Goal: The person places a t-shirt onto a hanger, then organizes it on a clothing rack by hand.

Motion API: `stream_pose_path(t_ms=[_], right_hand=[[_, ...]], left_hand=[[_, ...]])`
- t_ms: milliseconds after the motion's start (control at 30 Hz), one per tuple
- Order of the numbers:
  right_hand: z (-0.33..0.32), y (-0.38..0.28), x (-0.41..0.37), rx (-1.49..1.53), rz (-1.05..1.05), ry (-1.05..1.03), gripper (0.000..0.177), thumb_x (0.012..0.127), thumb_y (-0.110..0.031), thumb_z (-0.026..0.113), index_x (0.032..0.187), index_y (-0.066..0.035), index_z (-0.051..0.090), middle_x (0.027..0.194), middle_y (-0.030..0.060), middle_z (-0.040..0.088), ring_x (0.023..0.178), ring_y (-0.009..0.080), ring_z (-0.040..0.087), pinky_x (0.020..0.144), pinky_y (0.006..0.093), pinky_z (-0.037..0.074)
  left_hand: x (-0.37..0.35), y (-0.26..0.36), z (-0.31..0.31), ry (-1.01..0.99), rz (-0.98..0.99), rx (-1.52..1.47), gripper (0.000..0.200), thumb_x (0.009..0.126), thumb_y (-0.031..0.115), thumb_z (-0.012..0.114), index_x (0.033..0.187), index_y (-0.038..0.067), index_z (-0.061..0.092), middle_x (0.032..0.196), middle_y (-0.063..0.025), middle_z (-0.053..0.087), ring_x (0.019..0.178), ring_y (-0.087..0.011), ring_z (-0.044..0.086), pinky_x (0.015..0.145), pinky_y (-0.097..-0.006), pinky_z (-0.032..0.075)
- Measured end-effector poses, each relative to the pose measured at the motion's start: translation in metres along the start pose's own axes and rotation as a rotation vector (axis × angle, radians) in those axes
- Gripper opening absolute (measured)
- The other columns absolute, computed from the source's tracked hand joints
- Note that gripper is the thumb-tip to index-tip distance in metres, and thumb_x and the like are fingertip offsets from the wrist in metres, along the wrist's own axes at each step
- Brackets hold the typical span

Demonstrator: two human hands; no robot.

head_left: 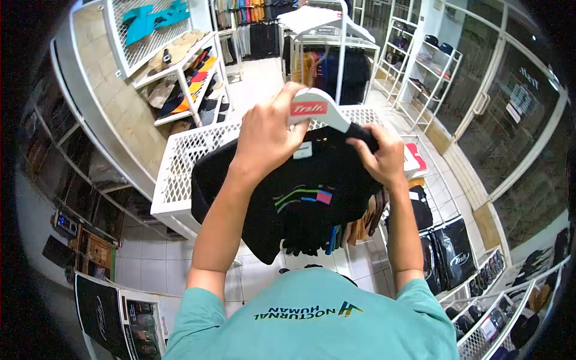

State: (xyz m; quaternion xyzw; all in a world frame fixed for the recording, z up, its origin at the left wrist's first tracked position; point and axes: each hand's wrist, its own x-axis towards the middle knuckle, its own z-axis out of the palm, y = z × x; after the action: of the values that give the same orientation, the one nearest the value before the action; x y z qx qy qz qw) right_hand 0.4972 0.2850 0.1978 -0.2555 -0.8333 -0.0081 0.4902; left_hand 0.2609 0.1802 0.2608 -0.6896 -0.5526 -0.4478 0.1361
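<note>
A black T-shirt [288, 222] with a green, blue and pink print hangs partly on a white hanger [330, 109] with a red label. My left hand [270, 132] is closed around the left part of the hanger, near its top. At the shirt's right shoulder, my right hand [381, 153] pinches the black cloth over the hanger's arm. The shirt's neck label shows between my hands. Below them stands a white mesh-topped table [180, 162], partly hidden by the shirt.
Clothes hang under the table's right side. Behind it is a white garment rack [341, 54] with dark clothes. A shelf of folded items [198, 84] stands at the left, cap shelves [435, 66] at the back right, a glass door [510, 114] at the right.
</note>
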Motion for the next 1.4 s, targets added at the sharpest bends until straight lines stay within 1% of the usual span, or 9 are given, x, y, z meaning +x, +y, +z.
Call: stream_pose_path(t_ms=[233, 367, 400, 500, 667, 767, 1033, 1233, 1400], right_hand=[[0.023, 0.144, -0.037, 0.33, 0.592, 0.038, 0.045, 0.103, -0.044, 0.059, 0.106, -0.002, 0.074, 0.102, 0.0205, 0.074, 0.097, 0.0358, 0.069, 0.088, 0.0406, 0.052], [0.062, 0.23, -0.07, -0.34, 0.624, -0.201, 0.068, 0.088, -0.063, 0.067, 0.135, -0.013, 0.063, 0.119, 0.0288, 0.066, 0.123, 0.0452, 0.056, 0.104, 0.053, 0.043], [0.066, 0.235, -0.074, -0.376, 0.648, -0.287, 0.07, 0.087, -0.059, 0.07, 0.14, -0.015, 0.058, 0.12, 0.0293, 0.065, 0.121, 0.0461, 0.057, 0.103, 0.0543, 0.044], [0.093, 0.273, -0.09, -0.389, 0.599, -0.366, 0.075, 0.086, -0.036, 0.075, 0.151, -0.019, 0.043, 0.125, 0.0313, 0.06, 0.114, 0.0468, 0.061, 0.095, 0.057, 0.049], [0.088, 0.166, -0.052, 0.12, 0.328, 0.008, 0.064, 0.092, -0.018, 0.064, 0.15, -0.002, 0.044, 0.133, 0.0299, 0.058, 0.121, 0.046, 0.058, 0.107, 0.0491, 0.044], [0.089, 0.058, -0.034, 0.716, 0.311, 0.07, 0.062, 0.094, -0.017, 0.064, 0.149, 0.004, 0.045, 0.136, 0.0282, 0.057, 0.131, 0.0402, 0.053, 0.113, 0.0459, 0.038], [0.137, -0.154, -0.053, 1.048, -0.301, -0.102, 0.081, 0.082, -0.014, 0.078, 0.152, 0.001, 0.042, 0.125, 0.0262, 0.052, 0.114, 0.0424, 0.055, 0.093, 0.047, 0.051], [0.232, -0.181, -0.066, 0.898, 0.003, -0.137, 0.071, 0.098, -0.022, 0.065, 0.155, 0.006, 0.032, 0.13, 0.0312, 0.049, 0.118, 0.048, 0.052, 0.102, 0.0516, 0.044], [0.213, -0.208, -0.076, 1.074, -0.154, -0.02, 0.076, 0.092, -0.02, 0.07, 0.152, 0.011, 0.034, 0.132, 0.0317, 0.048, 0.122, 0.0453, 0.048, 0.108, 0.0531, 0.038]], left_hand=[[-0.008, -0.011, 0.049, -0.277, -0.313, -0.081, 0.059, 0.081, 0.015, 0.07, 0.133, -0.009, 0.055, 0.098, -0.0266, 0.073, 0.093, -0.0312, 0.074, 0.086, -0.0363, 0.056], [-0.017, -0.006, 0.039, -0.257, -0.473, -0.067, 0.054, 0.082, 0.013, 0.069, 0.13, -0.009, 0.056, 0.103, -0.0231, 0.074, 0.098, -0.0277, 0.074, 0.09, -0.0349, 0.055], [-0.022, -0.007, 0.036, -0.175, -0.423, -0.064, 0.039, 0.079, 0.015, 0.064, 0.114, -0.003, 0.059, 0.086, -0.0264, 0.07, 0.081, -0.0408, 0.07, 0.077, -0.0452, 0.054], [-0.037, -0.003, 0.012, -0.033, -0.466, -0.014, 0.041, 0.079, 0.014, 0.065, 0.114, -0.005, 0.059, 0.09, -0.0265, 0.071, 0.082, -0.0387, 0.071, 0.078, -0.0435, 0.054], [-0.083, -0.016, -0.044, 0.101, -0.634, 0.065, 0.064, 0.082, 0.016, 0.07, 0.138, -0.011, 0.053, 0.111, -0.0226, 0.073, 0.102, -0.0278, 0.073, 0.093, -0.034, 0.054], [-0.103, 0.012, -0.088, 0.056, -0.808, 0.173, 0.047, 0.087, 0.007, 0.075, 0.127, -0.007, 0.055, 0.111, -0.0084, 0.071, 0.102, -0.0128, 0.067, 0.091, -0.0276, 0.052], [-0.174, 0.081, -0.128, 0.355, -1.013, 0.289, 0.036, 0.094, 0.032, 0.079, 0.109, 0.001, 0.067, 0.097, -0.0024, 0.073, 0.089, -0.009, 0.065, 0.08, -0.0274, 0.052], [-0.228, 0.129, -0.164, 0.611, -1.114, 0.533, 0.037, 0.096, 0.035, 0.077, 0.106, 0.0, 0.073, 0.091, -0.0021, 0.073, 0.081, -0.0071, 0.062, 0.075, -0.0254, 0.05], [-0.264, 0.14, -0.176, 0.68, -1.135, 0.663, 0.045, 0.093, 0.042, 0.076, 0.103, -0.002, 0.073, 0.091, -0.0137, 0.076, 0.083, -0.0213, 0.071, 0.079, -0.0333, 0.053]])
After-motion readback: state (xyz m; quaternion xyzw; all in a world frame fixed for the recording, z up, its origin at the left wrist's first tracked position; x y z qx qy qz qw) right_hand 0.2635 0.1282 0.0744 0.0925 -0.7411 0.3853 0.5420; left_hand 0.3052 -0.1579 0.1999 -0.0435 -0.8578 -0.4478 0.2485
